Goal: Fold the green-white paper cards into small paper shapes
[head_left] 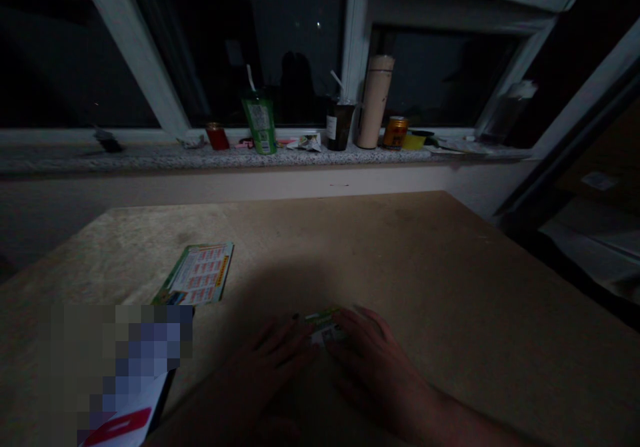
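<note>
Green-and-white print [324, 337] is lying on the brown table [440, 267] between a person's two hands, fingers partly covering its sides. The left hand [280, 350] and right hand [373, 347] are resting palm down, fingers extended; whether any fingertip is pinching the piece, dim light is keeping from view. The step in hand appears to be steadying or flattening; a next move would seem to be calling for light, even fingertips along both sides. Ahead of the left hand and farther left, a printed card [200, 274] is lying flat; nearer the person, a partly blurred white-and-red item [125, 424] is limiting leftward travel. Tabletop is stretching ahead of both hands to the far edge, below a granite sill [300, 158], and widest beyond the right hand, where the side edge is slanting away.
</note>
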Demonstrator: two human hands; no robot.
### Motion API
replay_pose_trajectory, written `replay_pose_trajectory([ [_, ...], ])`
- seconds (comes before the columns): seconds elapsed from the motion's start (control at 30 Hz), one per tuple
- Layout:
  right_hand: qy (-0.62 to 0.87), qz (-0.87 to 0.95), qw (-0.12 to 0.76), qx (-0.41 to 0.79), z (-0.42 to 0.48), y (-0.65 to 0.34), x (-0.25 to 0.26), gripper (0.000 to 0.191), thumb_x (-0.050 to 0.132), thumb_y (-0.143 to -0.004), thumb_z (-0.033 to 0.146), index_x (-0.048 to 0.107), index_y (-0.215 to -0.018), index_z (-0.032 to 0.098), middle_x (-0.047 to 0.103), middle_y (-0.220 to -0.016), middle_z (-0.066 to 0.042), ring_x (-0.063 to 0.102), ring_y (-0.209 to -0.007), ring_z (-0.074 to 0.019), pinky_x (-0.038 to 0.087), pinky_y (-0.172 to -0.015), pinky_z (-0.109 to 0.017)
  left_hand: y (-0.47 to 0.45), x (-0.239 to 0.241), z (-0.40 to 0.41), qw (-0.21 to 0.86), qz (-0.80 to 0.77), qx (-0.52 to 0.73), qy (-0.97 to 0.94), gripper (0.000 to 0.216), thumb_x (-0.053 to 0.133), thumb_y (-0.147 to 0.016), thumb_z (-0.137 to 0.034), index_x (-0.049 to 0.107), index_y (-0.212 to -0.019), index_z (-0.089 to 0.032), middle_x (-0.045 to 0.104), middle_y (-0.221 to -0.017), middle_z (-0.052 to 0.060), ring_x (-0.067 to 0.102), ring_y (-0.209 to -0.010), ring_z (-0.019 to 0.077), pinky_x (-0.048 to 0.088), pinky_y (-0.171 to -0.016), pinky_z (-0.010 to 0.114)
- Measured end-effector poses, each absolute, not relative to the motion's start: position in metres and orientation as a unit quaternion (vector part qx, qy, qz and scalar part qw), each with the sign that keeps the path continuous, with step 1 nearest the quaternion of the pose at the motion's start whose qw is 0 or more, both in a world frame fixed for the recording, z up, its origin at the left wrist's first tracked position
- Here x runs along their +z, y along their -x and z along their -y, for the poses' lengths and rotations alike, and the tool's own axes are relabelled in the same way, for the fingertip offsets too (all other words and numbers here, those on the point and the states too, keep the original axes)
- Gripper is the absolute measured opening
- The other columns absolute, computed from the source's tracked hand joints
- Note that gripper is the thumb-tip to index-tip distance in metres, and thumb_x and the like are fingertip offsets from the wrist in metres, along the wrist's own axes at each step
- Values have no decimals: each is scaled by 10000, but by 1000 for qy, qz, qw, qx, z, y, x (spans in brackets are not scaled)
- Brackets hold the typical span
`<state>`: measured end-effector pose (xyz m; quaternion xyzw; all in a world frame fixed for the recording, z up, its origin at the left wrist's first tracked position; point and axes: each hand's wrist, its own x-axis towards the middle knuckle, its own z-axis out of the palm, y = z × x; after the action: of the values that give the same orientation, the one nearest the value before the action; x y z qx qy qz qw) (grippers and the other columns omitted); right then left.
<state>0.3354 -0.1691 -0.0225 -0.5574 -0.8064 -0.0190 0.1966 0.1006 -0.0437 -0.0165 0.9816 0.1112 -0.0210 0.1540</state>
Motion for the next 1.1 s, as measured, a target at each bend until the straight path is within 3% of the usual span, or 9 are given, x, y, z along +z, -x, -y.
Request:
replay_pose_trajectory([
  [0.3, 586, 786, 184, -76, 169, -333, -23, 385, 548, -837, 255, 564, -1200, 127, 557, -1295, -134, 441, -1256, -283, 333, -1062, -523, -102, -18, 42, 132, -99, -29, -986, 888, 611, -787, -625, 109, -1471, -365, 181, -1541, 30, 171, -1382, 357, 139, -1074, 629],
  [0.5, 599, 775, 193, -53, 170, -335, -20, 334, 542, -858, 256, 580, -1175, 157, 564, -1283, -112, 450, -1247, -268, 302, -1077, -523, -103, -12, 43, 124, -99, -14, -987, 859, 631, -766, -631, 218, -1461, -341, 197, -1533, 61, 182, -1377, 364, 86, -1085, 619],
  [0.87, 612, 759, 222, -29, 171, -341, -24, 291, 553, -884, 269, 611, -1167, 231, 549, -1296, -97, 449, -1246, -263, 304, -1068, -524, -101, -8, 43, 150, -108, -41, -982, 833, 652, -798, -549, 179, -1461, -372, 229, -1523, 21, 194, -1381, 332, 99, -1095, 601],
  [1.1, 591, 789, 166, 7, 177, -357, -20, 422, 542, -893, 296, 500, -1313, 278, 364, -1458, -113, 293, -1357, -305, 243, -1060, -620, -102, -3, 44, 157, -107, -41, -981, 813, 658, -807, -519, 189, -1455, -372, 262, -1508, 26, 237, -1366, 336, 133, -1069, 642],
])
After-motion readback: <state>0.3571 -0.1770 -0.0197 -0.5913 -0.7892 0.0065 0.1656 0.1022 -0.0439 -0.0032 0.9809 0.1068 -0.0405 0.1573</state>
